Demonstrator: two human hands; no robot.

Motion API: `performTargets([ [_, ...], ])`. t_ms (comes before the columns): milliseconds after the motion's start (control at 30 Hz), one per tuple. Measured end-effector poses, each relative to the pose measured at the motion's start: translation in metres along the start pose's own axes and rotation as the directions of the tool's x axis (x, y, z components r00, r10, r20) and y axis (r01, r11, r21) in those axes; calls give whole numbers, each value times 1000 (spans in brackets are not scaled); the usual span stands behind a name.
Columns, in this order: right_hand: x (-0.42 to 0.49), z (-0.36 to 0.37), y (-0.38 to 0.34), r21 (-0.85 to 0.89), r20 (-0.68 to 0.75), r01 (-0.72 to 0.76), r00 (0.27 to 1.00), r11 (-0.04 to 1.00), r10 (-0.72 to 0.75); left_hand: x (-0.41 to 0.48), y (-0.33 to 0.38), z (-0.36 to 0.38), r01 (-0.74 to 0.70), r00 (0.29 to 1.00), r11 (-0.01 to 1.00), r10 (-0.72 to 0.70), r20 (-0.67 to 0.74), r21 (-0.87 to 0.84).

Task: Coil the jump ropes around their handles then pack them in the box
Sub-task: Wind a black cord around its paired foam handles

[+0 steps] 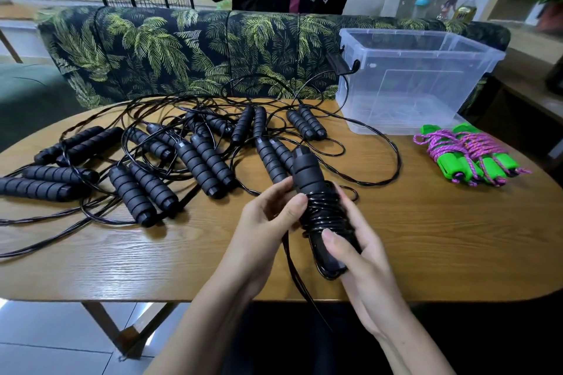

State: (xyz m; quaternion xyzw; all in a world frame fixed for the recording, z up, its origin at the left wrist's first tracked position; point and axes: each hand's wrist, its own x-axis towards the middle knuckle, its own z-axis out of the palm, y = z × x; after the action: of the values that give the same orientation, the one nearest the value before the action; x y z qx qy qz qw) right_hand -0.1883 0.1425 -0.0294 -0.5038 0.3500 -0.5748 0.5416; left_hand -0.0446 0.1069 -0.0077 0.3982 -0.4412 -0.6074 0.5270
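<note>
Wrapping step, by the look of it: the handles (307, 173) are held as a pair at centre frame, over the table (426, 237) near its front edge, with the cord (323, 211) wound in tight turns round their middle. Lower end sits in the right hand (359, 256), which is curled round it, thumb pressed on top and fingers behind. On the coil's left side the left hand (265, 219) is closed against the bundle, thumb on the turns; can't tell if it also pinches the cord. A loose tail drops past the table edge, lower centre.

My read on handling: handles are light, ribbed foam, grippy, so take them by the bare foam either side of the coil. Cord is thin, glossy and springy, and likely to unwind if tension drops, so keep a thumb on the last turn.

Upper right, the box (396, 85) is open, nothing visible inside. Just in front of it, the green ropes (469, 158) are bundled. At left, the black ropes (152, 161) lie uncoiled and tangled.
</note>
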Motion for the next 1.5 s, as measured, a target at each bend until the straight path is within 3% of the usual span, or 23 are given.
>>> performTargets([
  [100,0,0,2,-201,-77,85,992,976,-102,0,0,2,-22,998,1000,22,-61,-5],
  [233,-1,8,0,-521,-25,185,973,833,-231,2,-6,8,-74,981,996,80,-178,44],
  [333,1,10,2,-613,-16,194,966,766,-258,1,-6,9,-109,979,987,127,-160,119],
  [500,3,1,-3,-467,-65,167,973,868,-222,2,-2,-3,-175,974,955,204,-103,241],
  [600,3,0,-8,-254,-82,103,988,962,-128,2,1,-6,-212,961,954,243,-132,211],
  [700,3,-1,-10,-32,-74,48,996,998,-50,3,4,-8,-159,975,982,172,-142,98],
  [900,1,0,-5,94,-73,15,997,995,-8,4,6,-9,-29,999,996,31,-20,80],
  [1000,2,0,-4,-189,-84,83,991,978,-100,2,5,-7,-46,997,997,49,-53,57],
  [1067,4,1,-2,-499,-86,168,967,850,-241,2,4,-5,-72,992,994,79,-99,78],
  [1133,5,4,2,-660,-31,214,950,720,-310,0,3,-2,-97,984,989,112,-136,112],
  [1300,4,5,2,-799,45,180,969,574,-243,-3,4,-3,-138,975,971,168,-148,196],
  [1500,3,1,-1,-782,29,146,980,606,-199,-7,8,-8,-152,985,956,168,-44,251],
])
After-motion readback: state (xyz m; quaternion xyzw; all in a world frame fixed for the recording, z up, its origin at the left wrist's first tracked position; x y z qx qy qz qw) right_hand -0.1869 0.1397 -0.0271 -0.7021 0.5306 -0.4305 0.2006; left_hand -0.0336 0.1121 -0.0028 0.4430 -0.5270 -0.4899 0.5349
